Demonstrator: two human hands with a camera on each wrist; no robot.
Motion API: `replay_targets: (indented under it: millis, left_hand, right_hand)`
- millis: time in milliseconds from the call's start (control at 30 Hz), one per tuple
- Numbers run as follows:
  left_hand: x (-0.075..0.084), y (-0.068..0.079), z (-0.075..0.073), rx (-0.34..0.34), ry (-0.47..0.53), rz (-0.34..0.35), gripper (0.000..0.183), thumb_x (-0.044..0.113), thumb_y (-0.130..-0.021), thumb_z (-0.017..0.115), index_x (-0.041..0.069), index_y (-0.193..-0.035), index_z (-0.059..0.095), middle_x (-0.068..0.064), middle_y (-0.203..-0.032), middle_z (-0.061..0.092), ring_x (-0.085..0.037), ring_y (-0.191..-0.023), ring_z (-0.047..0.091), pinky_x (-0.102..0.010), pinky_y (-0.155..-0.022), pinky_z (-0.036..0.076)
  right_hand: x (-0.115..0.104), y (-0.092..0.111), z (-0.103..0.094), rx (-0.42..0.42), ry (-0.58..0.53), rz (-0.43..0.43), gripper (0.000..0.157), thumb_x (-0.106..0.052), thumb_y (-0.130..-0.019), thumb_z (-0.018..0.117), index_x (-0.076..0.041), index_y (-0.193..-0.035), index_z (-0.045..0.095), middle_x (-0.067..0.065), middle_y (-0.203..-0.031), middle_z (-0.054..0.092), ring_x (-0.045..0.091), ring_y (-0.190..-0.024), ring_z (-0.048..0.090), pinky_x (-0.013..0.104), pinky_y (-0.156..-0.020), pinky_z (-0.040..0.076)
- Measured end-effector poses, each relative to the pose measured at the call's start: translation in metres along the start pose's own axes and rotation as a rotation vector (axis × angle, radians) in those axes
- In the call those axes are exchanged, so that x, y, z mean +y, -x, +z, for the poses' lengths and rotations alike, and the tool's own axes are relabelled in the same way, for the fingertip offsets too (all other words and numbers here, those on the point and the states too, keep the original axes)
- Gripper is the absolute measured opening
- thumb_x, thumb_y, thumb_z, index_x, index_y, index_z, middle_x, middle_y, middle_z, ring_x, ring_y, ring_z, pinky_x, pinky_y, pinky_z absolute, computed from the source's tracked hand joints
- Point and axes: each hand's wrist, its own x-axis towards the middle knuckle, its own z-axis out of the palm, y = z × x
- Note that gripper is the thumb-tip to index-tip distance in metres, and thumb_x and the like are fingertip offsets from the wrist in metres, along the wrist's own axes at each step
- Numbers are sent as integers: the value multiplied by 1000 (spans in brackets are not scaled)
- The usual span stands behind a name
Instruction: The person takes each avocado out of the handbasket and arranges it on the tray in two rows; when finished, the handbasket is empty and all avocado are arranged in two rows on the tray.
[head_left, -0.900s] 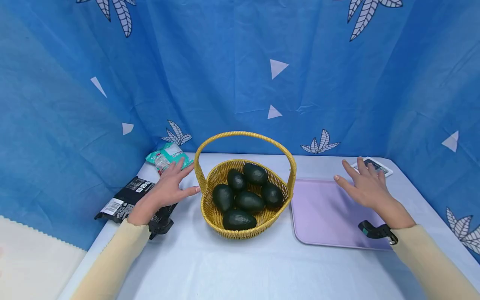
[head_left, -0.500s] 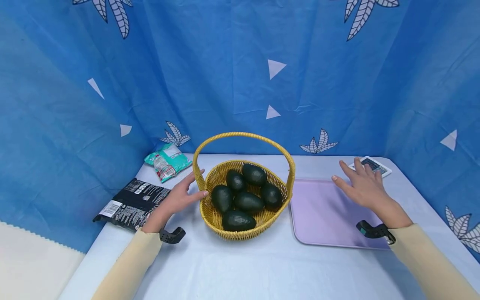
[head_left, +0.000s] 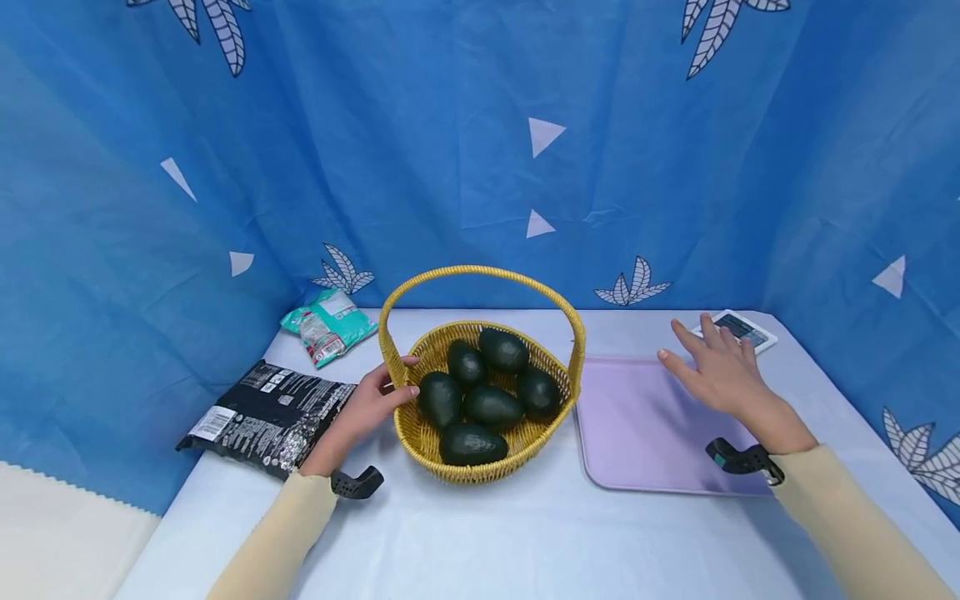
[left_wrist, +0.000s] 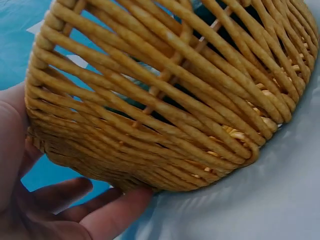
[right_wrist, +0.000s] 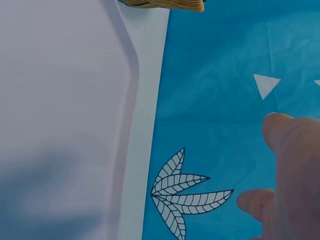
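A yellow wicker basket with a tall arched handle stands mid-table in the head view. Several dark green avocados lie inside it. My left hand grips the basket's left side near the foot of the handle, its thumb over the rim. In the left wrist view, fingers reach along the outside and under the woven wall; part of their contact is hidden. My right hand hovers with spread fingers over a light purple tray, touching nothing.
Left of the basket lie a black printed packet and, behind it, a teal packet. A white device with a dark screen sits behind the tray. Blue patterned cloth hangs behind and at both sides.
My left hand has moved right from beside the packets to the basket's left side and taken hold of it. The right hand stays over the tray. The view has shifted slightly.
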Motion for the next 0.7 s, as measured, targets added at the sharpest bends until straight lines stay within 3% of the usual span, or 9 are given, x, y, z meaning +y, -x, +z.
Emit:
replay_targets:
  millis: [167,700]
  left_hand:
    - [-2,-2,1,14,58,1,52,11,-94,64,9,-145,52,-25,-143,53,-33,-114,61,-33,-83,59]
    - [-3,2,5,56,104,32,46,6,-93,64,1,-138,55,-28,-138,56,-21,-107,61,-26,-82,57]
  right_hand:
    - [-4,-2,-5,3,3,-6,84,-64,-104,29,-2,-160,23,44,-160,2,73,-141,6,84,-109,0]
    - [-11,0,-12,5,6,-28,82,-62,-104,31,-2,-160,24,44,-160,4,73,-140,10,85,-108,3]
